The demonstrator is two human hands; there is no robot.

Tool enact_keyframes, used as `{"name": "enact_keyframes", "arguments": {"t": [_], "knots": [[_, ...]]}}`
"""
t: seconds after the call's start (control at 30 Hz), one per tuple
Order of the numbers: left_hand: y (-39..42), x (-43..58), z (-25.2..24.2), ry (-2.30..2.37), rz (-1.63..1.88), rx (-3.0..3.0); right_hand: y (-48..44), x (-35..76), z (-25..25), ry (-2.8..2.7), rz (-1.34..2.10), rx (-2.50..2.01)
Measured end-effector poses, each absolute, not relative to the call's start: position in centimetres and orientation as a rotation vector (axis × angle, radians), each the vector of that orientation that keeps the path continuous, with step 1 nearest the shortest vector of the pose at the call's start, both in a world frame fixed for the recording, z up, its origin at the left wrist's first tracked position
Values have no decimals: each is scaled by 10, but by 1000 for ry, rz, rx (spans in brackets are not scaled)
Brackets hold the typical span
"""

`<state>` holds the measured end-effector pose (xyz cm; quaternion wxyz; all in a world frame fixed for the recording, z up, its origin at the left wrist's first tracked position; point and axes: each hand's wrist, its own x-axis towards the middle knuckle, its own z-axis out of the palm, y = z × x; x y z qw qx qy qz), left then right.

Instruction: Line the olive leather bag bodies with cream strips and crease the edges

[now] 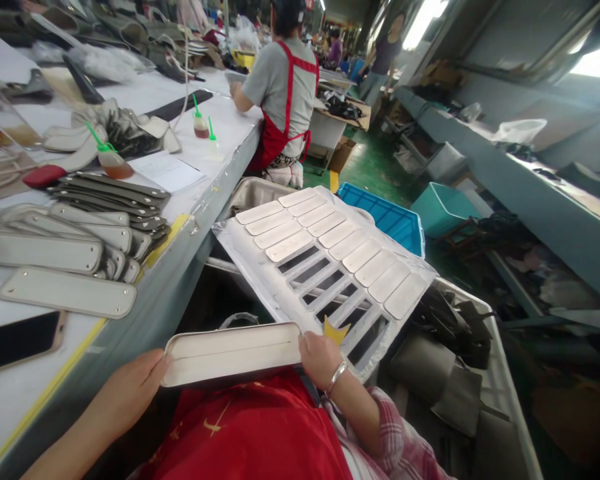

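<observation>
My left hand point(133, 390) and my right hand point(320, 357) hold the two ends of a long beige strip piece point(230, 353) with rounded corners, level above my red apron. The left fingers curl round its left end; the right fingers close on its right end, and a bracelet shows on that wrist. Just beyond the strip lies a white sheet point(325, 267) carrying rows of stuck-on beige pieces, with several slots bare. A yellow tab point(336, 331) sits at the sheet's near edge.
A worktable point(180, 253) on my left bears stacked strip pieces point(65, 250), a phone point(17, 340) and glue bottles point(111, 160). A person in a red apron point(285, 93) sits ahead. Blue and teal crates point(395, 220) stand on the floor; a metal bin point(480, 400) holds grey parts.
</observation>
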<state>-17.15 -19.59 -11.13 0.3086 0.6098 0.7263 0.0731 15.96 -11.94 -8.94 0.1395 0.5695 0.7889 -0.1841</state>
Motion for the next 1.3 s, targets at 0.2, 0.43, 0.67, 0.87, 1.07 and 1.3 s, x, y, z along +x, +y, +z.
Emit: {"name": "enact_keyframes", "arguments": {"t": [0.2, 0.43, 0.67, 0.87, 1.07, 1.3], "knots": [[-195, -167, -96, 1883, 320, 1526, -120, 162, -94, 2251, -530, 1682], [-200, -173, -97, 1530, 767, 793, -115, 170, -100, 2468, -391, 1397], [-202, -177, -132, 1331, 881, 675, -115, 170, -100, 2445, -515, 1524], [-189, -184, -136, 1297, 702, 650, -114, 168, -96, 2426, -614, 1578], [-172, -197, -120, 1264, 433, 650, -114, 172, -101, 2509, -548, 1556], [-164, -189, -100, 1402, 331, 748, -111, 168, -98, 2438, -374, 1353]]}}
